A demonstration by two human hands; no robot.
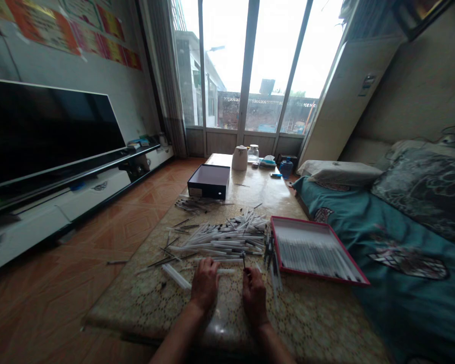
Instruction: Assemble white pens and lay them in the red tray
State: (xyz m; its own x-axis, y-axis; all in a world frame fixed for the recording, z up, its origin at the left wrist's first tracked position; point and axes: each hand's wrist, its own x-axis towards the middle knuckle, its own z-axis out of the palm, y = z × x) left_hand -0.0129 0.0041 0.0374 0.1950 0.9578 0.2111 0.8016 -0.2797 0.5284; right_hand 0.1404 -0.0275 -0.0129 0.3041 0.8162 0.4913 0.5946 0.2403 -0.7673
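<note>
My right hand [255, 293] is closed in a pinch around a thin dark pen refill [244, 259] that points up and away from me. My left hand [205, 284] rests low over the table with its fingers curled. A pale clear pen barrel [226, 271] sticks out from beside its fingertips towards the right hand; the grip itself is partly hidden. Just beyond both hands spreads a loose pile of white and clear pen barrels [227, 237], some with black ends. A few clear tubes [176, 277] lie side by side left of my left hand.
A red-rimmed box lid [322, 268] with rows of pens stands right of the pile. Dark thin refills [191, 205] lie near a dark open box [208, 191]. A kettle [240, 158] and glass jar [253, 153] stand at the far end. A teal-covered sofa [364, 222] borders the right.
</note>
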